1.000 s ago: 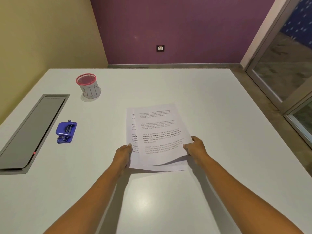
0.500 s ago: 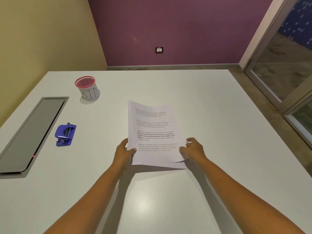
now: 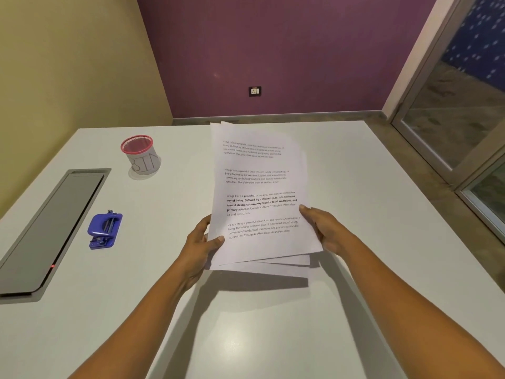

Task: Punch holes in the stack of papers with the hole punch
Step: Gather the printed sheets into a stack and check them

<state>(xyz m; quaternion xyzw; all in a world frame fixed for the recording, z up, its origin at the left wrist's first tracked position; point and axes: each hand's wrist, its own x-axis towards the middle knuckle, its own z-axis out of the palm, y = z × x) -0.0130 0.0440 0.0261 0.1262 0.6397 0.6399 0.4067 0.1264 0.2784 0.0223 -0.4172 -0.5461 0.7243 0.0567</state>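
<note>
- Papers (image 3: 259,192): a thin stack of printed sheets, raised off the surface (image 3: 273,324) and tilted up toward the camera, roughly centre, near edge low.
- Left hand (image 3: 200,243) grips the left edge near the bottom corner, thumb on the front face, fingers behind.
- Right hand (image 3: 325,231) grips the right edge lower down, thumb tip on the front, the rest wrapped behind.
- Bottom edges are not flush: two or three lower sheets fan out below the top one. Top corner also shows a stray sheet edge.
- Handling, as judged: light, limp, prone to sagging if held by one edge only; sheets slide on each other easily. Likely needs squaring up before it goes into the punch (image 3: 105,230), or the holes will not line up.
- Best hold: both long edges, low, as now; for punching, pinch close to the edge that feeds in so it stays stiff.
- Punch: blue, small, on the surface well to the left of the papers, untouched, beside a grey recessed panel (image 3: 52,228).
- Red-rimmed cup (image 3: 140,155) stands farther back left, clear of the work.
- Stage: gathering and aligning; no holes visible yet.
</note>
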